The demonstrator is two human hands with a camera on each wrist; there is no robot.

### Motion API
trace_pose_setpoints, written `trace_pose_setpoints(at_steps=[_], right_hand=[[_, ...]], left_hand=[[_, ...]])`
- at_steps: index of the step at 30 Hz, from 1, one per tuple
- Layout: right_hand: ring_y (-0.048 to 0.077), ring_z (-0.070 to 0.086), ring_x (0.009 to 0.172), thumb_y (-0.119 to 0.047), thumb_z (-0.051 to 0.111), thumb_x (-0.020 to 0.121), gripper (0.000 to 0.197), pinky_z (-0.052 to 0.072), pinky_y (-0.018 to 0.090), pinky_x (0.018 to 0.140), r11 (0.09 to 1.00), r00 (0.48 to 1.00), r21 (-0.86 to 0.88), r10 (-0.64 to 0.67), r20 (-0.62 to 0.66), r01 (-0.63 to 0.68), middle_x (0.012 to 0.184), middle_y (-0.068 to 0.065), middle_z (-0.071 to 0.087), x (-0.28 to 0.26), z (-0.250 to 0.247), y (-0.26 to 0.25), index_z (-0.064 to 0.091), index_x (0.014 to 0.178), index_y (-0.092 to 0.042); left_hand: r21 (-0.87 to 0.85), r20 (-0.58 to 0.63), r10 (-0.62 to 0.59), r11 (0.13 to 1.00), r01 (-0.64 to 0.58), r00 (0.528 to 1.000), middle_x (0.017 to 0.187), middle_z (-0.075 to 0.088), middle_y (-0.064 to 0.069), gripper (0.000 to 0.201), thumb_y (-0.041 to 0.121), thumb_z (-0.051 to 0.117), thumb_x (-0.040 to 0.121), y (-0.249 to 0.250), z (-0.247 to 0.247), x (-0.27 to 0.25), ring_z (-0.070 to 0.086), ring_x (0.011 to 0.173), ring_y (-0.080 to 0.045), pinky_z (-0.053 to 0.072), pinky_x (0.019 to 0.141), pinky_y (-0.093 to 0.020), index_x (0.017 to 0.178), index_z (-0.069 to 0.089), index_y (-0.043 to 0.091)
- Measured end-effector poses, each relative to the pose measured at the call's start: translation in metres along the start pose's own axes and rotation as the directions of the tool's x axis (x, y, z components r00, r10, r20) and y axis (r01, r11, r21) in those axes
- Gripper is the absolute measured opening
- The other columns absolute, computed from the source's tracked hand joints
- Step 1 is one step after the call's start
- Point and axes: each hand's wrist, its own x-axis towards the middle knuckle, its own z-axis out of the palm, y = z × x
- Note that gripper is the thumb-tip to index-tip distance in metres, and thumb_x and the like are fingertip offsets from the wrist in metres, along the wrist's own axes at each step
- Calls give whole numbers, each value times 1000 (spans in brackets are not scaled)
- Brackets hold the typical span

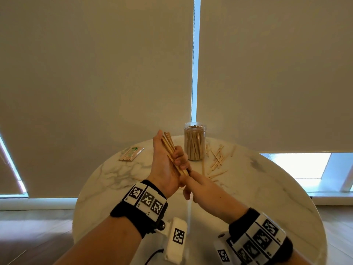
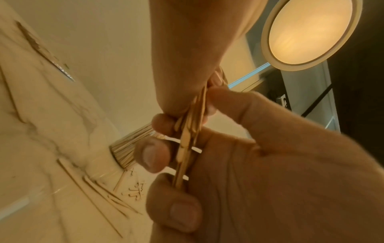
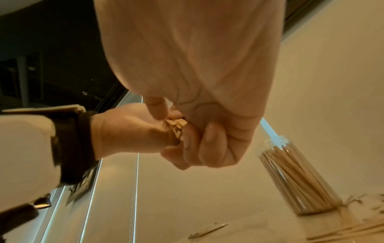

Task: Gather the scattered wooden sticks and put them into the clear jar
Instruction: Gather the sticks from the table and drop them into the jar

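A bundle of wooden sticks [image 1: 169, 144] stands slanted above the table, gripped in my left hand [image 1: 168, 165], whose fingers curl round its middle. My right hand [image 1: 191, 182] comes in from below and pinches the bundle's lower ends [image 3: 175, 125]. The clear jar [image 1: 194, 144] stands upright just behind the hands, open at the top and nearly full of sticks. More loose sticks [image 1: 217, 157] lie scattered on the table to the right of the jar. In the left wrist view the bundle [image 2: 187, 144] runs between my curled fingers, with the jar [image 2: 126, 148] behind.
The round marble table [image 1: 267, 188] holds a flat plastic packet of sticks [image 1: 131, 153] at the back left. Window blinds hang close behind the table. A wooden floor shows on both sides.
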Motion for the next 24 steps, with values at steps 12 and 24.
trace_pose_setpoints(at_steps=[12,24], right_hand=[[19,56,64,-64,24,100,51,49,39,66,942,976,-322,-153,-154,96,67,-3,57,-1,-27,16,52,77,-27],[10,53,54,-50,52,97,35,53,36,64,931,994,-364,-8,-108,-32,66,2,64,0,-23,25,57,76,-24]], left_hand=[[-192,-48,41,980,-50,998,63,44,-1,57,63,47,90,18,0,6,48,55,-18,49,75,-36,90,63,8],[-111,-27,-69,992,65,997,63,30,2,52,44,38,99,0,2,7,31,56,-13,36,68,-36,118,69,7]])
